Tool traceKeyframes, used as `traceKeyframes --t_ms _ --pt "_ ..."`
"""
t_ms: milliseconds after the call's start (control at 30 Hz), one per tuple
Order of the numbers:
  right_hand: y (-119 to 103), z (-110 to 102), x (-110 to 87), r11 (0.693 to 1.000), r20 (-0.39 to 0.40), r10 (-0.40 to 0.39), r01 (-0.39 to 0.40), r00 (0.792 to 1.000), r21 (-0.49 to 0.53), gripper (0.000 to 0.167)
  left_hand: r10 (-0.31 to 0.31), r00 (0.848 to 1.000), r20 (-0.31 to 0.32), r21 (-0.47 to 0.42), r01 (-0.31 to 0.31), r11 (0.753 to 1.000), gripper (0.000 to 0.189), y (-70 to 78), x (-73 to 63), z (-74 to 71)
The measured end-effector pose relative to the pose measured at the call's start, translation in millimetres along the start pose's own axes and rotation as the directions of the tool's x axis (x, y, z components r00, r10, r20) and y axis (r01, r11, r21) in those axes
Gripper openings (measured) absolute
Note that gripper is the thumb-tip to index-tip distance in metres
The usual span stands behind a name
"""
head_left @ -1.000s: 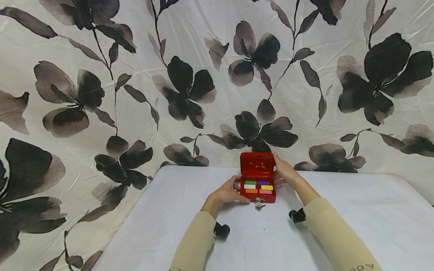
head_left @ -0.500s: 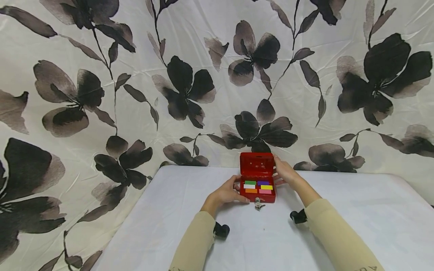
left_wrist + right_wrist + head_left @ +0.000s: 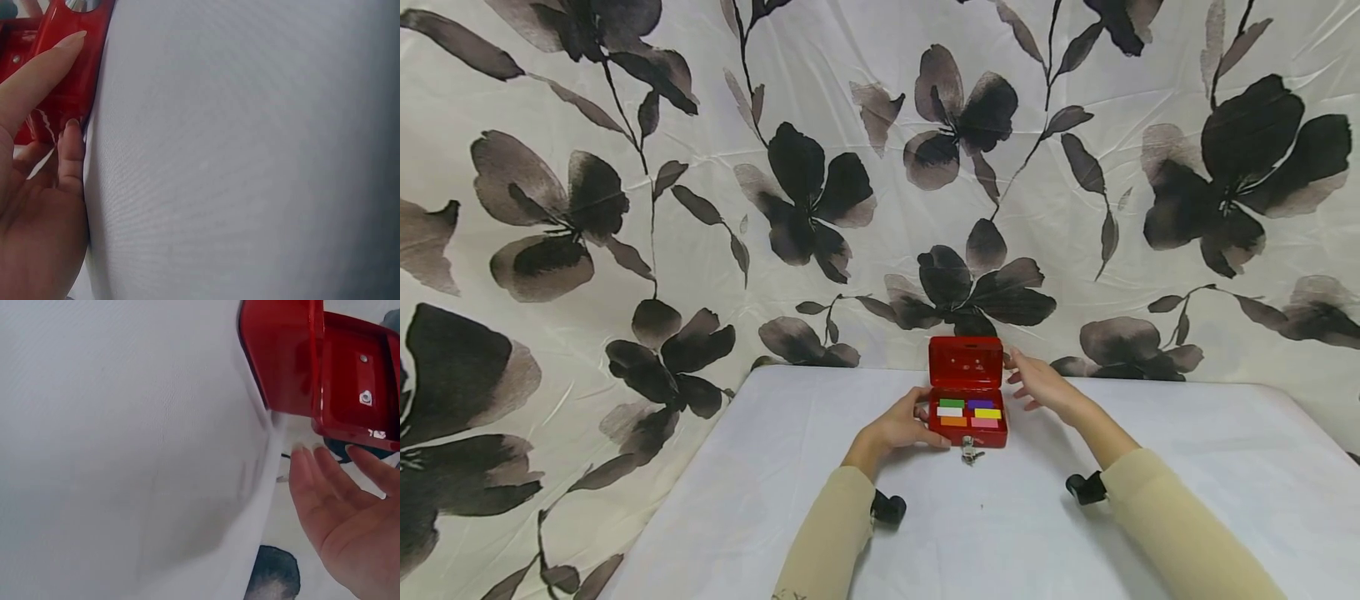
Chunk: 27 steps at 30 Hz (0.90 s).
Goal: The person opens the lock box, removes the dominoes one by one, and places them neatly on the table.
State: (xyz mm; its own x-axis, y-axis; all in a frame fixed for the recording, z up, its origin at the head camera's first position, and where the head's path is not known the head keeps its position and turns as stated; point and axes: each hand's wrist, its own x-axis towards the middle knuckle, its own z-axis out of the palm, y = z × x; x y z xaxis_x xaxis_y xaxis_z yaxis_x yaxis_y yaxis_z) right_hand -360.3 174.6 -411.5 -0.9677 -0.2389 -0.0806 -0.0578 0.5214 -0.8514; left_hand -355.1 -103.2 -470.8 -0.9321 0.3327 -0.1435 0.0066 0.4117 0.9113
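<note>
A red cash box (image 3: 996, 439) stands on the table with its lid (image 3: 966, 364) raised. Inside lie several coloured blocks in two columns: green, purple (image 3: 980, 404), white, yellow (image 3: 987, 413), orange and pink. Keys (image 3: 972, 457) hang from the front lock. My left hand (image 3: 897, 427) grips the box's left front corner; in the left wrist view its thumb (image 3: 59, 59) lies on the front wall and its fingers reach along the side. My right hand (image 3: 1047, 390) hovers just right of the lid, fingers loosely spread, holding nothing; the right wrist view shows a gap between fingertips and box.
A white-covered table (image 3: 1187, 483) extends around the box, its far edge close behind it. Beyond hangs a white cloth (image 3: 700, 125) printed with dark flowers. Black wrist cameras sit under both sleeves (image 3: 831, 533).
My right hand has let go of the lid and box side and drawn back to the right. The left hand keeps its grip; the box and its contents have not moved.
</note>
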Motion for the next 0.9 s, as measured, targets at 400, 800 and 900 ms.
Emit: traceKeyframes --t_ms 400,800,900 --pt "0.8 -5.9 -14.6 0.989 0.001 -0.099 0.098 0.995 -0.110 0.055 0.002 1.000 0.003 -0.003 -0.002 1.000 0.083 0.3 0.7 -0.5" --pt "-3.0 3.0 -24.1 0.957 0.041 -0.206 0.210 0.978 -0.202 0.041 0.003 1.000 -0.001 0.002 -0.003 1.000 0.085 -0.4 0.0 -0.7" --pt "-4.7 5.6 -24.1 0.947 0.064 -0.235 0.243 0.970 -0.212 0.041 0.004 1.000 -0.003 0.007 -0.004 1.000 0.085 -0.1 -0.7 -0.4"
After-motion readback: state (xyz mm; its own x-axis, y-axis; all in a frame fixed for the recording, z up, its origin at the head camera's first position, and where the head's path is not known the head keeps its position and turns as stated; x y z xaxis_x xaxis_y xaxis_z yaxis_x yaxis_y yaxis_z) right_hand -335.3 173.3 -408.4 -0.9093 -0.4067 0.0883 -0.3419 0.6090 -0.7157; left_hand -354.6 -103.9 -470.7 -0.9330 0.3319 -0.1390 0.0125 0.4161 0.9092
